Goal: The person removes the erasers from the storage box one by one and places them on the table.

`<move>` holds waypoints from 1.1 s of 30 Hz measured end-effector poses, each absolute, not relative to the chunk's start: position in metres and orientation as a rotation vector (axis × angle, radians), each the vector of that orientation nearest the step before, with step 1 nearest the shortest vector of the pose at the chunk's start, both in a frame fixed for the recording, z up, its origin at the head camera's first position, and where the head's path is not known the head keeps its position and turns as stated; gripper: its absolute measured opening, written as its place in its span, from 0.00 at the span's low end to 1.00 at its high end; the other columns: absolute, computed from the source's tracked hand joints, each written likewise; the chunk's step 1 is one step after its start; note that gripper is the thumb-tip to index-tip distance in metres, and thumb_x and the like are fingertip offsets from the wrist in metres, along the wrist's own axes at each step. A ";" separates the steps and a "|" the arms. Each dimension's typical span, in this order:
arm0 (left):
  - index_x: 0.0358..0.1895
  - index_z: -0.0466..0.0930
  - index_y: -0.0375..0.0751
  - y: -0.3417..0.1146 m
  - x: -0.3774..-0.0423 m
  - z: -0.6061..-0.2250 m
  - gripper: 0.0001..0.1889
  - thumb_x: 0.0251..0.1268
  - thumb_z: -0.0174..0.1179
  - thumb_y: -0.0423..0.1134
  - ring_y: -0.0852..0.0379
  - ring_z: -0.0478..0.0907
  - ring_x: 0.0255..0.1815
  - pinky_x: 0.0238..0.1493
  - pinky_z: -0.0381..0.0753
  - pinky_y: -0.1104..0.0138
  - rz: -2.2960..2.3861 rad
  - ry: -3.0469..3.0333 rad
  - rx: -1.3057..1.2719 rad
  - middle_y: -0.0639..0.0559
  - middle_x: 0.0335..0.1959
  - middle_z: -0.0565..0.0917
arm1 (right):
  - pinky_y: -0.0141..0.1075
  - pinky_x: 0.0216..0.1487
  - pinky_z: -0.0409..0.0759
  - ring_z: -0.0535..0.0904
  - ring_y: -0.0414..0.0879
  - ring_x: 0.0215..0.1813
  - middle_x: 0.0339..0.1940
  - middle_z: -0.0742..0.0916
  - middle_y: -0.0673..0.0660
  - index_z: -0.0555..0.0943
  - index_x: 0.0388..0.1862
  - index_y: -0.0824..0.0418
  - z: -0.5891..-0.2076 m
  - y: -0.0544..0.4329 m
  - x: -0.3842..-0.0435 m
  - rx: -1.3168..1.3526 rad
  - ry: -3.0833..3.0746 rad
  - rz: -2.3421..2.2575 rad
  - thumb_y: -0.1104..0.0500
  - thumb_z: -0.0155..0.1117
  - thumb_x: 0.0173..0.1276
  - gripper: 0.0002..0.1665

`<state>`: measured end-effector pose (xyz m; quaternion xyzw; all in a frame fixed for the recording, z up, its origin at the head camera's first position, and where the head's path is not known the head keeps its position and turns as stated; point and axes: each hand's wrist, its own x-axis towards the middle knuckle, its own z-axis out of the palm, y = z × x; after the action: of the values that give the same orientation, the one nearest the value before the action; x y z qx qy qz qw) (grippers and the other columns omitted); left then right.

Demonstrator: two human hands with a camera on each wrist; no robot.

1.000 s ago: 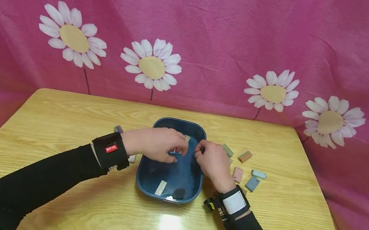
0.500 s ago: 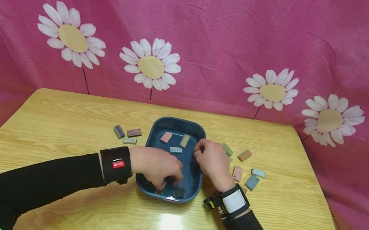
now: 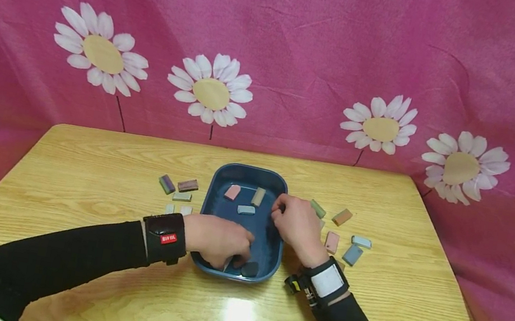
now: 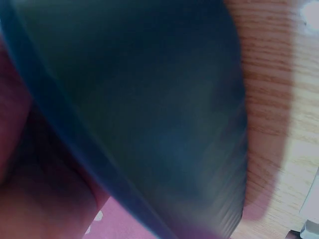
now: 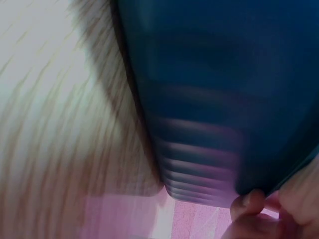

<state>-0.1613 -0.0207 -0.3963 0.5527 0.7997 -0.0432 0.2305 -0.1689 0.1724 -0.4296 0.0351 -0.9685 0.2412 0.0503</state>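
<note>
A deep blue plastic tub [image 3: 270, 180] stands on the table between my hands. My left hand [image 3: 218, 240] reaches over its left wall, fingers down near the front inside. Thumb and fingers pinch a small whitish block [image 3: 227, 263], mostly hidden by the hand. Beside the fingertips lies a dark rounded piece [image 3: 249, 269]. Farther back in the tub are a pink block [image 3: 232, 192], a beige block [image 3: 258, 196] and a pale blue block [image 3: 246, 210]. My right hand [image 3: 296, 225] holds the tub's right rim with curled fingers, as the right wrist view also shows.
Left of the tub lie several small blocks, among them a purple-green one [image 3: 167, 184] and a brownish one [image 3: 188, 185]. To the right are more, including an orange block [image 3: 342, 217] and a grey-blue block [image 3: 352, 255]. A pink flowered cloth [image 3: 292, 75] hangs behind the table.
My left hand has moved from the middle of the tub toward its front, to the whitish block, uncovering the pink and pale blue blocks. My right hand stays at the rim.
</note>
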 end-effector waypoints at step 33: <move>0.31 0.85 0.41 -0.100 -0.228 -0.332 0.08 0.43 0.69 0.32 0.57 0.71 0.31 0.33 0.73 0.65 0.317 2.480 1.307 0.52 0.32 0.75 | 0.36 0.21 0.70 0.75 0.45 0.24 0.24 0.81 0.51 0.82 0.31 0.53 -0.428 0.172 -0.169 0.096 -2.972 0.707 0.59 0.60 0.66 0.05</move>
<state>-0.2276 -0.1005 -0.3319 0.4575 0.8677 0.1110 0.1596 -0.1685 0.1718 -0.4284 0.0314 -0.9714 0.2313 0.0428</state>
